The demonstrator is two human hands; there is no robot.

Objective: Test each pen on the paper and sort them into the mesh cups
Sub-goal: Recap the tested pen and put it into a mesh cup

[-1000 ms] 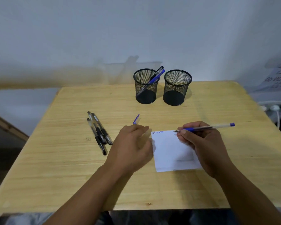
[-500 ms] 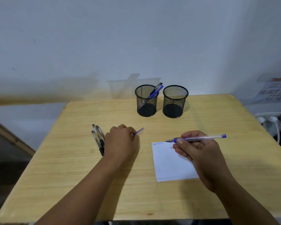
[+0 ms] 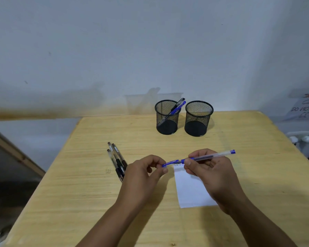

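My right hand point(image 3: 213, 177) grips a clear blue pen point(image 3: 210, 156), its tip pointing left, over the top edge of the white paper point(image 3: 190, 191). My left hand point(image 3: 143, 175) pinches the blue pen cap point(image 3: 169, 163) right at the pen's tip; the two seem to touch. Blue scribbles mark the paper's top edge. Three black pens point(image 3: 116, 160) lie in a bunch left of my left hand. Two black mesh cups stand at the back: the left cup point(image 3: 167, 117) holds two pens, the right cup point(image 3: 198, 118) looks empty.
Everything sits on a light wooden table point(image 3: 78, 193) against a pale wall. A power strip with white plugs point(image 3: 305, 139) and a printed notice point(image 3: 305, 108) lie beyond the table's right edge. A wooden slat point(image 3: 12, 150) leans at the left.
My right hand lifted the pen off the paper. My left hand picked the blue cap up from the table and brought it to the pen's tip. The camera tilted upward.
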